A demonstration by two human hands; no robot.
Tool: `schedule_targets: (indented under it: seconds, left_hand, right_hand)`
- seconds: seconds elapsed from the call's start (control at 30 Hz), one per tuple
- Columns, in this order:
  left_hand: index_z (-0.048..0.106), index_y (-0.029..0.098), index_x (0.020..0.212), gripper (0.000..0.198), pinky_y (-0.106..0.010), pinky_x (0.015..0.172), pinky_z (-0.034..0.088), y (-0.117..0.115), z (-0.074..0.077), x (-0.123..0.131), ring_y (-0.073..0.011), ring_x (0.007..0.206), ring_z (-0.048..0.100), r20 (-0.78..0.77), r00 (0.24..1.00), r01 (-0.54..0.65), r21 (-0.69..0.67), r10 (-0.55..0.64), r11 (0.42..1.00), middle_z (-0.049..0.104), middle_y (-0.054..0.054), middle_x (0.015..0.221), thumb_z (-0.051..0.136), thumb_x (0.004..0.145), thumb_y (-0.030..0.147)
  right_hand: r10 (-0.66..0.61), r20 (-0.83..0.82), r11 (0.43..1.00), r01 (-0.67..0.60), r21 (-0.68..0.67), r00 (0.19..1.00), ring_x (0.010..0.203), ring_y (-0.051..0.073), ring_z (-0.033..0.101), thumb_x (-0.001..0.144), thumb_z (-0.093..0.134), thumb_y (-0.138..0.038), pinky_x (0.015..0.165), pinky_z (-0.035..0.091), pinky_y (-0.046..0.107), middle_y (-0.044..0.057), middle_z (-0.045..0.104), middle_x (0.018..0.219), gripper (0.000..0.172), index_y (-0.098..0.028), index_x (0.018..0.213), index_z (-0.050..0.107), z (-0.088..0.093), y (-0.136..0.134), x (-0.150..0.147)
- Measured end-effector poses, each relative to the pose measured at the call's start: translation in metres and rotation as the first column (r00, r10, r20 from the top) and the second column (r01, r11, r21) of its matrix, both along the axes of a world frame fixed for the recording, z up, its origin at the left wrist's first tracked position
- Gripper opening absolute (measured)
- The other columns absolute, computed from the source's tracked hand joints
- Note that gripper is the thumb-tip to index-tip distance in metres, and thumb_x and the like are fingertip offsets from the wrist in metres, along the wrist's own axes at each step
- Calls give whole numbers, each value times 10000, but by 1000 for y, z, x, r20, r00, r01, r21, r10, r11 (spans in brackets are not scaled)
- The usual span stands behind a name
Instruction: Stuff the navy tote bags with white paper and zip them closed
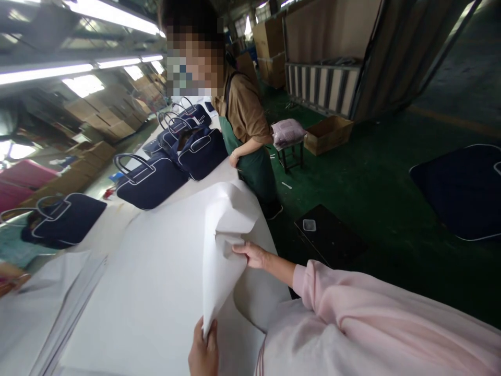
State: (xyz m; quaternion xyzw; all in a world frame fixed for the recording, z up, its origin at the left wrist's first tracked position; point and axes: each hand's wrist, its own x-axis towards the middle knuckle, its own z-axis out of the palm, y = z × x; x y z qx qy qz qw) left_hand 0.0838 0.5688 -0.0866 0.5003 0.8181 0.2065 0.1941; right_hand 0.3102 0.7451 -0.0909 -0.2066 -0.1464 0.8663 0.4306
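A large white sheet (156, 277), paper or thin plastic as far as I can tell, lies over the table with its near side lifted and curled. My left hand (204, 351), at the bottom of the view, pinches the lower end of this lifted edge between thumb and fingers. Farther up, my right hand (255, 255) reaches in from the right and grips a creased fold of the same sheet, thumb on top. Between the two hands the sheet bends upright, and its top part is crumpled.
Navy bags (152, 180) with white piping stand along the table. Beside its far edge is a co-worker in a green apron (250, 167). Another person's hand (11, 279) is at far left. On the floor are a stool (290, 156), an open carton (329, 134) and a dark board (324, 235).
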Motion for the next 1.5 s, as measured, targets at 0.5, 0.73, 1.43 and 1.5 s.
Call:
schedule_targets:
  seconds: [0.5, 0.73, 1.43, 1.5]
  left_hand:
    - [459, 154, 1410, 603, -487, 953, 525, 62, 82, 123, -317, 1186, 531, -416, 817, 560, 405, -400, 722, 530, -182, 1314, 554, 921, 494]
    - [545, 123, 1322, 559, -485, 1009, 503, 79, 65, 125, -299, 1186, 577, -232, 838, 545, 301, -494, 783, 622, -169, 1255, 423, 964, 534]
    - [657, 111, 1218, 641, -464, 1108, 431, 77, 81, 114, -282, 1251, 566, -79, 898, 437, 246, -432, 865, 663, -151, 1270, 249, 985, 547]
    - [646, 88, 1226, 648, -460, 1097, 433, 76, 84, 114, -288, 1241, 570, -163, 899, 437, 250, -407, 864, 661, -165, 1266, 220, 993, 517]
  right_hand:
    - [-146, 290, 973, 83, 217, 946, 702, 149, 595, 536, 907, -454, 653, 458, 266, 4, 657, 783, 488, -162, 874, 711, 55, -58, 12]
    - [-25, -27, 994, 28, 103, 999, 685, 100, 578, 758, 743, -603, 659, 455, 216, 14, 646, 777, 488, -128, 844, 668, 38, -62, 34]
    - [4, 411, 984, -77, 162, 912, 617, 96, 582, 730, 777, -433, 616, 451, 221, 3, 640, 694, 340, -125, 832, 678, 40, -62, 22]
    - [-4, 482, 987, -74, 142, 876, 572, 87, 553, 742, 729, -242, 604, 447, 221, -15, 613, 639, 137, -125, 742, 656, 35, -58, 21]
